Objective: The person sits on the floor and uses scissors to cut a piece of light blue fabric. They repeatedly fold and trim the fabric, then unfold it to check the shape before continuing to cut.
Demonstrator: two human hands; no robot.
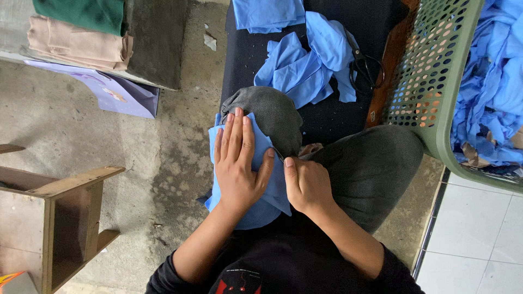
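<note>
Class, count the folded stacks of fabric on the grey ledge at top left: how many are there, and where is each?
2. A green folded fabric stack lies on top at the frame edge; a beige folded fabric stack sits directly beneath it. More may lie beyond the frame.

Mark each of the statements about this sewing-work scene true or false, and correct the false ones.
1. The left hand lies flat on a light blue fabric piece draped over the knee. True.
2. The right hand is spread open on the floor. False: it is closed in a fist at the fabric's edge, apparently around a small dark tool; what the tool is cannot be made out.
3. Black scissors lie on the dark mat beside loose blue fabric pieces. True.
4. The green perforated basket is full of red cloth. False: it holds blue cloth.
5. Folded beige fabric sits at upper left under green fabric. True.
</note>
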